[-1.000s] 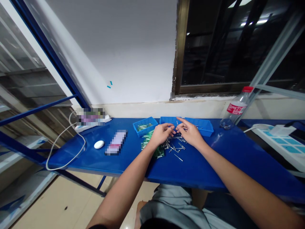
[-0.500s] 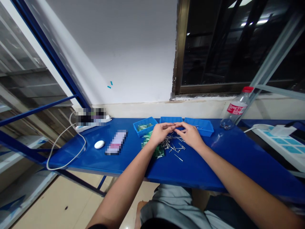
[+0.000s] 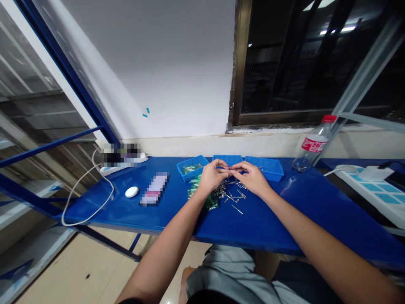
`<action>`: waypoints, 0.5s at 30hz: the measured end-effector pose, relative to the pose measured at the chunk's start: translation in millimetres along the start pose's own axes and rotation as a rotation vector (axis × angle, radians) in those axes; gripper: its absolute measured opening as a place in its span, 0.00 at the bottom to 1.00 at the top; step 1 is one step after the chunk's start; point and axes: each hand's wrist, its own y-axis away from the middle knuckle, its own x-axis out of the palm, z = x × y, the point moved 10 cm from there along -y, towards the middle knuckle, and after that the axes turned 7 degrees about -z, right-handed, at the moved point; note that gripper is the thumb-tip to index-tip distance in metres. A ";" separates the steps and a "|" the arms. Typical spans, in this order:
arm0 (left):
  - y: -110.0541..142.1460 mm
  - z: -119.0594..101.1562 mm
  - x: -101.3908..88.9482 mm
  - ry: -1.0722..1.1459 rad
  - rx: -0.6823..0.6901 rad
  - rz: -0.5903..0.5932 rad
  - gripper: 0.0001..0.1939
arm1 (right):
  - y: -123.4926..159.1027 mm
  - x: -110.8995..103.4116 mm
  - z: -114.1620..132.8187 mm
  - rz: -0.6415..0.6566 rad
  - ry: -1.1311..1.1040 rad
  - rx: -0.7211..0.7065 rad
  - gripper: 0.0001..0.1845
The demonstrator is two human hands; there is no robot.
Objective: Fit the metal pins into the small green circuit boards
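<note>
My left hand (image 3: 214, 175) and my right hand (image 3: 249, 176) meet fingertip to fingertip above a pile of metal pins (image 3: 232, 196) that look like blind rivets. Thumb and fingers of each are closed in a pinch; whatever lies between them is too small to make out. Under and beside my left wrist are green plastic packets (image 3: 211, 202), partly covered by the hand. Behind the hands stand three blue bins: the left bin (image 3: 180, 170) contains small pale and green pieces, the middle bin (image 3: 227, 158) is partly hidden, and the right bin (image 3: 272, 171) has a few thin pins.
On the blue table (image 3: 268, 223), a phone-shaped blurred object (image 3: 155, 189) and a white oval object (image 3: 132, 192) lie to the left. A plastic bottle with red cap (image 3: 314, 145) stands at the back right. Power strips (image 3: 376, 192) and a white cable (image 3: 89, 221) flank the sides.
The fingers of both hands have shifted slightly; my left fingers are more curled and a gap shows between them and the thumb. The things on the table have stayed put.
</note>
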 end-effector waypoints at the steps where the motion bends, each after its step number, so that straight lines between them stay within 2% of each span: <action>1: 0.8 -0.2 0.7 -0.002 -0.006 0.006 0.14 | -0.4 -0.7 1.8 0.000 0.018 -0.015 0.11; 5: 1.8 -1.6 4.1 -0.040 0.029 0.044 0.13 | -0.7 0.9 1.4 0.015 0.033 -0.034 0.09; 11: 2.3 0.9 13.8 -0.164 0.124 0.155 0.14 | 1.7 13.2 -7.7 0.109 -0.007 -0.022 0.05; 15: 1.5 -8.5 7.1 -0.168 0.161 0.126 0.13 | 1.3 3.0 0.2 0.059 -0.001 -0.044 0.03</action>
